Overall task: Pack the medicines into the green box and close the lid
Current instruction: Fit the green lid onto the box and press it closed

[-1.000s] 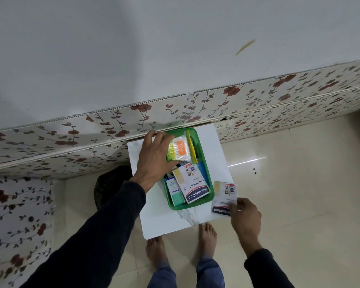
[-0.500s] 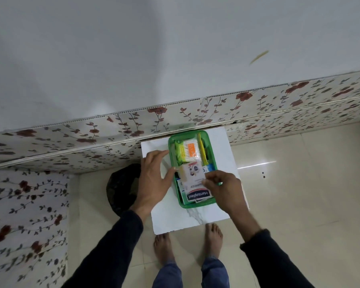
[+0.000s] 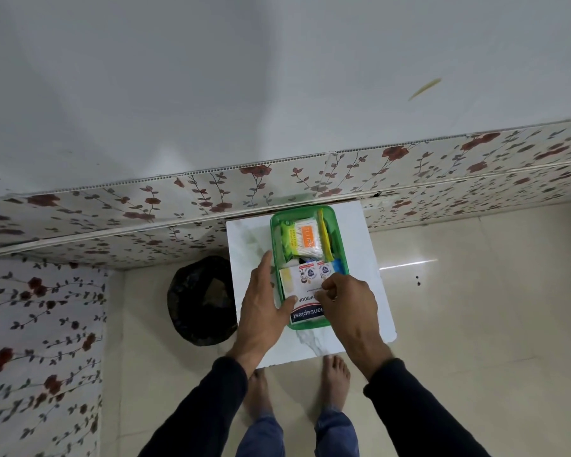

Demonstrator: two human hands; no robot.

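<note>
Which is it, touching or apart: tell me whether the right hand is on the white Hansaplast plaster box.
Touching. The head view shows the right hand with fingertips pressed on the white Hansaplast plaster box inside the green plastic box.

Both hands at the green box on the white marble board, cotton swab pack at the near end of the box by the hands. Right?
Not quite. In the head view the cotton swab pack lies at the far end of the green box, by the wall, away from the hands. The rest holds: left hand and right hand are at the box, which sits on the white marble board.
</note>
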